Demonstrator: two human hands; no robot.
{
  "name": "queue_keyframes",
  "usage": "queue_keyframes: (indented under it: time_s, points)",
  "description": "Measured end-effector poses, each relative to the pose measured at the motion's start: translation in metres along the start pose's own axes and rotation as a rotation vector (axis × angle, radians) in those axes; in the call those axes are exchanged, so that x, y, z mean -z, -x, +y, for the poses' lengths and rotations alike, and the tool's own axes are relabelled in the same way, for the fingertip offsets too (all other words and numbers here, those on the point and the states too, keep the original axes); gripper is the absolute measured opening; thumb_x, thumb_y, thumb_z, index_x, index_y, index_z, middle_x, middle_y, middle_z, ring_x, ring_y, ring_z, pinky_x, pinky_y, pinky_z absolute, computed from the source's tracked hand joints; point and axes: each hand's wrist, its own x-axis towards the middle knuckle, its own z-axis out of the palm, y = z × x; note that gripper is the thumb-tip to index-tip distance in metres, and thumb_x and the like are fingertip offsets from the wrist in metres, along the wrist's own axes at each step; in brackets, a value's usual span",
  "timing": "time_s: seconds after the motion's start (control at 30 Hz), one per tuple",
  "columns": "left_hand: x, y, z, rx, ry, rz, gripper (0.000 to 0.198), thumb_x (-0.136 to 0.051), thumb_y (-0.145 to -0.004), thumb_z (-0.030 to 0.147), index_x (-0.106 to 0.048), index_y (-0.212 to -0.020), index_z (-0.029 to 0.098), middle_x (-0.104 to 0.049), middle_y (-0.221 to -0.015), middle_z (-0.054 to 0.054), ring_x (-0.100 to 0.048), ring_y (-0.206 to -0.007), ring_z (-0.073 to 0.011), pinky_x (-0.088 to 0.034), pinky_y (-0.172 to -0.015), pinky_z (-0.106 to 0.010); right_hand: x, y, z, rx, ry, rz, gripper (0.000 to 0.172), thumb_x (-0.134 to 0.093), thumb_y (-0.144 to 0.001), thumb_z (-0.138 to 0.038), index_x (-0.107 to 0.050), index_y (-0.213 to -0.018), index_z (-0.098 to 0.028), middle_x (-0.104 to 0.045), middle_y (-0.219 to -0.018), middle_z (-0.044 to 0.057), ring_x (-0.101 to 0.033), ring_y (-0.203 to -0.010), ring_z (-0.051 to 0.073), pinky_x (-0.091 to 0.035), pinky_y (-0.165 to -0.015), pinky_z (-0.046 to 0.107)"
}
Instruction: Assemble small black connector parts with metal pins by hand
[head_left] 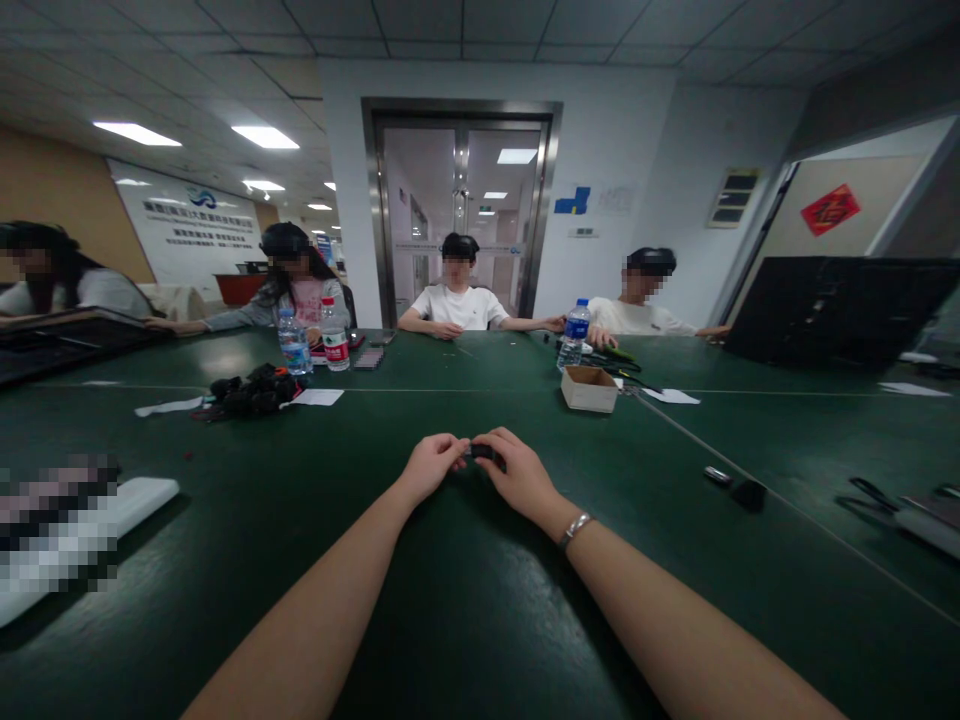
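Observation:
Both my forearms reach forward over a dark green table (465,600). My left hand (431,465) and my right hand (517,475) meet at the middle, fingers curled. Between their fingertips they pinch a small black object (481,452) just above the table top. A metal bracelet (574,528) sits on my right wrist.
A small cardboard box (589,388) stands ahead right, a pile of black parts (251,392) ahead left, water bottles (576,335) beyond. Small dark pieces (739,488) lie to the right, scissors (870,495) at far right. Several people sit along the far side; a white device (112,510) lies left.

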Motion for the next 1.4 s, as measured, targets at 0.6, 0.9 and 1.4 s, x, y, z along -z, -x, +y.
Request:
queue_keyframes:
  time_s: [0.6,0.9,1.4]
  points:
    - [0.0,0.003,0.004,-0.044,0.085,-0.031,0.023,-0.069,-0.071,0.031,-0.065,-0.086,0.014,-0.068,-0.084,-0.006,-0.062,-0.08,-0.0165,-0.047,-0.081,-0.032,-0.002,-0.001,0.006,-0.119,-0.05,-0.095,0.025,-0.049,-0.089,-0.031,-0.063,-0.108,-0.022,-0.068,-0.103,0.006,-0.061,-0.092,0.019,-0.046,-0.082,0.032]
    - [-0.002,0.002,0.002,-0.05,0.074,-0.036,0.026,-0.069,-0.07,0.034,-0.063,-0.086,0.015,-0.066,-0.082,-0.005,-0.06,-0.08,-0.0165,-0.046,-0.079,-0.031,-0.002,-0.002,0.005,-0.148,-0.062,-0.115,0.028,-0.047,-0.09,-0.034,-0.062,-0.109,-0.021,-0.068,-0.102,0.006,-0.062,-0.09,0.018,-0.045,-0.079,0.03]
    - [-0.006,0.011,0.016,0.012,-0.458,0.053,0.056,-0.029,-0.086,0.058,-0.057,-0.06,0.018,-0.053,-0.057,0.0,-0.049,-0.057,-0.0163,-0.028,-0.055,-0.027,0.0,0.001,-0.007,0.036,0.164,-0.074,0.023,-0.061,-0.081,-0.02,-0.058,-0.104,-0.02,-0.062,-0.101,0.005,-0.057,-0.09,0.018,-0.044,-0.079,0.031]
